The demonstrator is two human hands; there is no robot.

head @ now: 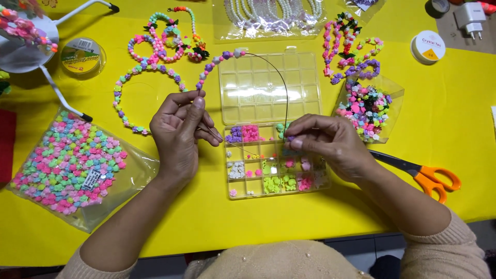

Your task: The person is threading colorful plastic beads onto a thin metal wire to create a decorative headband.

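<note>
Two bare hands work over a yellow table [454, 129]. Left hand [178, 135] is closed in a pinch on a thin cord [283, 88], just below a short run of strung beads [214, 63]. Right hand [330, 144] pinches the cord's other end with narrow fingertips, right over the compartments of a clear bead box [274, 155], whose open lid lies flat behind it. A bag of pastel beads [67, 165] lies to the left, orange-handled scissors [423, 173] to the right, and finished bracelets [155, 41] farther back.
</note>
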